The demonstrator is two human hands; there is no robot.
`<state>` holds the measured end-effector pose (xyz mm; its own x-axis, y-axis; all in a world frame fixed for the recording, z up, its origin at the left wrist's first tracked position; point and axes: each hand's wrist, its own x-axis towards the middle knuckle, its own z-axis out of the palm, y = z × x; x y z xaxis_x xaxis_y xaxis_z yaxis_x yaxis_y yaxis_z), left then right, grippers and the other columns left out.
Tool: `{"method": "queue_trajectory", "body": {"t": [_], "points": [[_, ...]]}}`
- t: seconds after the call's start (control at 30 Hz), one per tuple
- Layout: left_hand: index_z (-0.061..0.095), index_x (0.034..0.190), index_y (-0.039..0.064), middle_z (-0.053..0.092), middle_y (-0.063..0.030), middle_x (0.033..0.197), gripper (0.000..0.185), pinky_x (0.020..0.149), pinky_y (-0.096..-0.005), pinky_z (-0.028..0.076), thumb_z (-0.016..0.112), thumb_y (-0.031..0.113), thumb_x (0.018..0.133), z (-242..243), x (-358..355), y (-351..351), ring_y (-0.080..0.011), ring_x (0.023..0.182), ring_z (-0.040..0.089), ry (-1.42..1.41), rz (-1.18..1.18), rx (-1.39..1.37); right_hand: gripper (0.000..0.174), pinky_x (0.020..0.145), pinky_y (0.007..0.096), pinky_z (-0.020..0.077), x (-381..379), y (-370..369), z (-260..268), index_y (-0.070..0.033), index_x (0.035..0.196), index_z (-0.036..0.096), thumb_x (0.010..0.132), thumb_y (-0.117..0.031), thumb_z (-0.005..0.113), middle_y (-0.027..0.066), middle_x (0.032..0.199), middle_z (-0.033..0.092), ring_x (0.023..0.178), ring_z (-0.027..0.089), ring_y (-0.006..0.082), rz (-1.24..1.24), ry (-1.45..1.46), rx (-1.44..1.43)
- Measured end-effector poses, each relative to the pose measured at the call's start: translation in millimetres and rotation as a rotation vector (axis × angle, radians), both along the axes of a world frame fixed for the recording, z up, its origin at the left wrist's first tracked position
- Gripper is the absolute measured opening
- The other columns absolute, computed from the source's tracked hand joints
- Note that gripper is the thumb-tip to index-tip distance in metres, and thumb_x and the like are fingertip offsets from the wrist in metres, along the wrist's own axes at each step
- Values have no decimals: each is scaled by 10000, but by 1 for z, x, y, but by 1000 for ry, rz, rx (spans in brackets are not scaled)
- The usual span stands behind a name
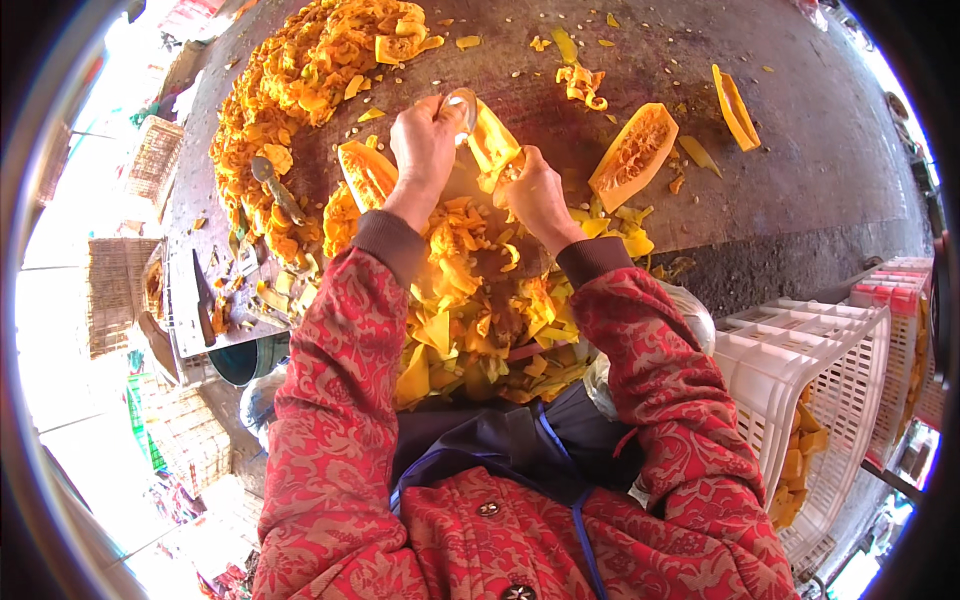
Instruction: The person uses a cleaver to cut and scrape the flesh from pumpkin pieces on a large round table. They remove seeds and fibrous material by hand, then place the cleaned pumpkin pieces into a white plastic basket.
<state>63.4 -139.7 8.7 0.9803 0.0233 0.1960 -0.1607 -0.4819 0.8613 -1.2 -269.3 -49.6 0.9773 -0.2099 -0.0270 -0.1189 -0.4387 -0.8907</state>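
My left hand (426, 142) is closed on a rounded metal scraping tool (466, 109), its rim against the top end of a pumpkin piece (493, 139). The lower end of that piece is in my right hand (534, 191), with stringy pulp by the fingers. Left of my left wrist lies a cut pumpkin piece (366, 174), pulp side up. Another hollowed half with pulp and seeds (636, 154) rests to the right of my right hand. Peelings and pulp (457, 262) are heaped below my hands. How my fingers wrap the tool is partly hidden.
A big pile of pumpkin pulp (277, 97) covers the table's left part, with a spoon-like tool (277, 191) on it. A knife (202, 300) lies at the left edge. A narrow pumpkin slice (735, 109) is far right. White plastic crates (802, 337) stand at right, one holding pumpkin pieces.
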Motion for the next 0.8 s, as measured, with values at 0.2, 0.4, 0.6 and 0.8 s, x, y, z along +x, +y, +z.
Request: {"method": "queue_trajectory", "body": {"t": [0.2,0.4,0.6,0.8], "points": [[627,765,40,593,-143,674,268,592,-351,452,598,306,778,-18,10,-17,-257,591,572,86,120,350,315,702,425,443,-2,-1,8,38,963,432,675,-8,551,278,841,574,874,547,429,139,19,97],[616,751,28,571,-161,625,251,571,-372,443,607,278,772,-20,-9,-20,-295,596,569,60,-48,286,263,685,411,452,0,-2,11,37,929,451,681,21,538,280,836,574,862,558,429,109,18,95],[609,740,60,564,-163,625,185,534,-377,444,606,241,777,-6,-43,-13,-315,600,575,-60,-224,260,188,639,373,458,-1,1,4,30,921,461,738,19,506,246,810,589,840,594,368,67,33,190],[610,806,82,570,-136,637,187,542,-355,448,591,268,800,0,-54,1,-255,592,572,-49,-314,357,159,628,347,456,-3,2,0,16,902,480,748,18,520,206,791,598,791,613,304,66,-28,251]]}}
